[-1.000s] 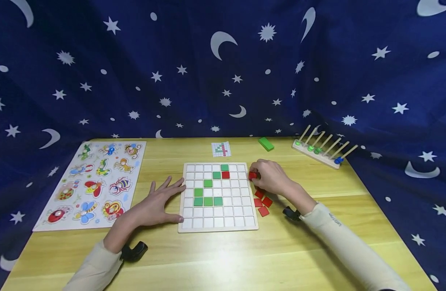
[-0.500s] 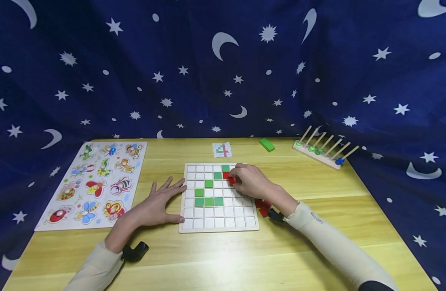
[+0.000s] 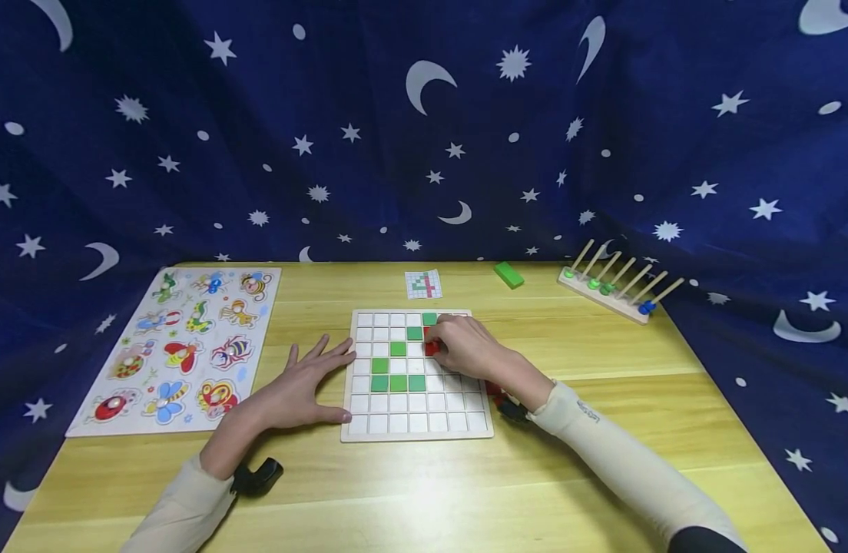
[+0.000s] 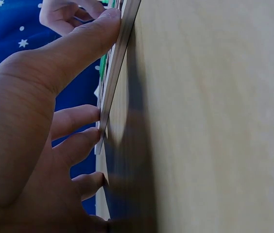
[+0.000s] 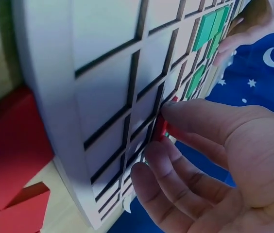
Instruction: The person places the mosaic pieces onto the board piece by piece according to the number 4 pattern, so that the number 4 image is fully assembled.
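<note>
The right hand point(image 3: 465, 347) pinches a red tile point(image 3: 432, 348) over the grid board point(image 3: 416, 428), just below the green diagonal, seating it in a cell; the left hand point(image 3: 301, 392), fingers spread flat, steadies the board's left edge.

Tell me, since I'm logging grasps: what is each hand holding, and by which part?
The right hand pinches a red tile by its edges over the grid board. The left hand holds nothing; it presses the board's left edge.
</note>
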Motion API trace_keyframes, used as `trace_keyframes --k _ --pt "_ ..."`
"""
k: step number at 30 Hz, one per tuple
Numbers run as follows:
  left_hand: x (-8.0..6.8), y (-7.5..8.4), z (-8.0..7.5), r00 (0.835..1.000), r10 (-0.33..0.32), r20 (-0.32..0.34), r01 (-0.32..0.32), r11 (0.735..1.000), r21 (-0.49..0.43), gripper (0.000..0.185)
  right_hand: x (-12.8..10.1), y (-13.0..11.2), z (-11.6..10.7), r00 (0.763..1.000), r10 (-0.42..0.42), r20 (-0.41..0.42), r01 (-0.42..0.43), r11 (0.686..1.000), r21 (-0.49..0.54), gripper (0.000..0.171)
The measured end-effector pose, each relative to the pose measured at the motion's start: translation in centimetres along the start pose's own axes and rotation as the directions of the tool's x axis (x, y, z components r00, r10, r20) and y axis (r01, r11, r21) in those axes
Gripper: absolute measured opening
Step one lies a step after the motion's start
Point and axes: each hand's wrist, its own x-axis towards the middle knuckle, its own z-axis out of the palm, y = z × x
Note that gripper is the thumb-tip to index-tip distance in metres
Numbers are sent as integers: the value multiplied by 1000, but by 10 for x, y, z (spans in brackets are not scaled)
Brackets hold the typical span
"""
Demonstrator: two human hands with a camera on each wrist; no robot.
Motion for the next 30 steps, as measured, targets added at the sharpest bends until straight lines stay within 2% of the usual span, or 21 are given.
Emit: trace_keyframes --k 12,18,23,27,30 --pt "1 -1 2 1000 2 10 -2 1000 -5 97 -5 4 2 999 -28 -39 29 999 14 17" --pt "2 0 1 1000 4 13 -4 1000 -4 97 -18 15 -8 997 -23 -74 27 998 52 20" --pt "2 -1 0 1000 5 10 -5 1000 -1 97 -35 31 -22 996 50 -68 -48 998 39 19" --pt "2 -2 -1 1000 3 6 -3 1000 5 97 -49 43 -32 991 127 -32 -127 992 24 21" --pt "1 -2 -1 1000 8 7 -8 1000 7 97 -59 49 -36 988 152 -6 -152 988 3 21"
